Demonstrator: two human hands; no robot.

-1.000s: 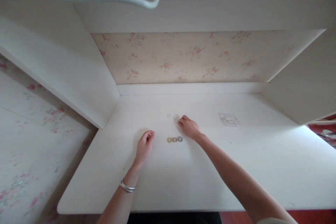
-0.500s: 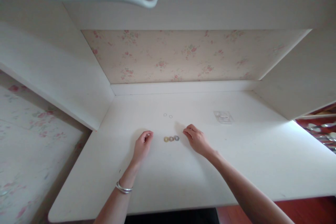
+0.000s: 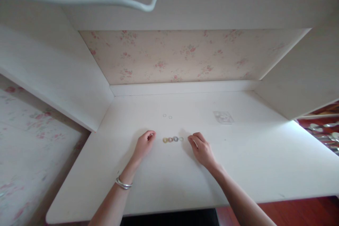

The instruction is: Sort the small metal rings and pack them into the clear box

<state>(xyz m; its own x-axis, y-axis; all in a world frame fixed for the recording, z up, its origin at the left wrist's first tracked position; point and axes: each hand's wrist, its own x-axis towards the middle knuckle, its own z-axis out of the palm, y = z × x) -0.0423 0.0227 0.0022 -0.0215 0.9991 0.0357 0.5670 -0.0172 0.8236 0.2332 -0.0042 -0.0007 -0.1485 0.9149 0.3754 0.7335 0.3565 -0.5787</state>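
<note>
A row of small rings lies flat on the white desk (image 3: 238,169) between my two hands. From the left it has a yellowish ring (image 3: 163,140), a brownish ring (image 3: 168,140), a grey ring (image 3: 174,139) and a thin pale ring (image 3: 179,139). My right hand (image 3: 202,150) rests just right of the thin pale ring, apart from it, fingers curled together and nothing seen in them. Left of the row, my left hand (image 3: 144,144) has its fingers curled closed, nothing seen in them. Behind the row lie two more thin rings (image 3: 163,115).
A clear, flat square case (image 3: 224,112) lies at the back right of the desk. White panels (image 3: 58,60) rise on both sides, with floral wallpaper (image 3: 174,56) behind. A white bent tube (image 3: 106,1) crosses the top left. Shiny objects (image 3: 323,129) show beyond the right edge.
My right hand has drawn back slightly to the right, and the thin pale ring now shows at the row's right end. My left hand has barely moved. The view has shifted slightly.
</note>
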